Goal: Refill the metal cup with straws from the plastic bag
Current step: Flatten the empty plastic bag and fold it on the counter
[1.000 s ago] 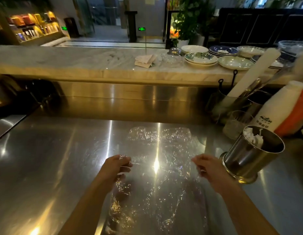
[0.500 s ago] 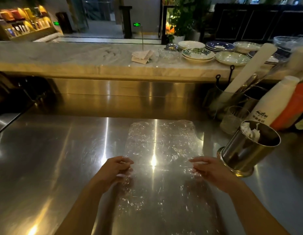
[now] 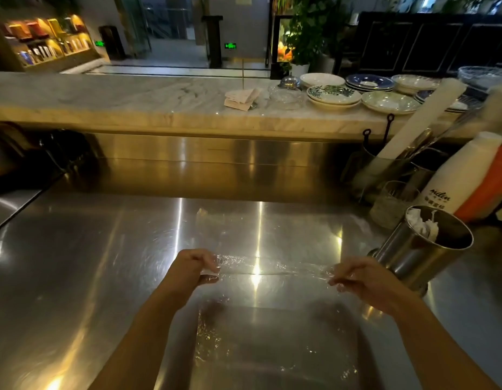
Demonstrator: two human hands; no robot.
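Observation:
A clear plastic bag point(image 3: 272, 319) is stretched between my two hands above the steel counter point(image 3: 75, 263). My left hand point(image 3: 195, 267) pinches its left edge and my right hand point(image 3: 359, 278) pinches its right edge, with the bag's upper part folded over at the level of my fingers. The bag looks flat, and I see no straws inside it. The metal cup point(image 3: 421, 249) stands tilted just right of my right hand, with white paper-wrapped straws point(image 3: 422, 225) showing at its rim.
A white bottle point(image 3: 457, 175) and an orange container point(image 3: 491, 187) stand behind the cup, beside a glass point(image 3: 393, 204) and holders with utensils point(image 3: 384, 167). Stacked plates point(image 3: 332, 95) and a paper slip point(image 3: 241, 98) sit on the marble ledge point(image 3: 117, 102) beyond.
Both hands have lifted the bag off the counter and pulled it taut; its far end, which lay flat toward the back, now folds over at my fingers.

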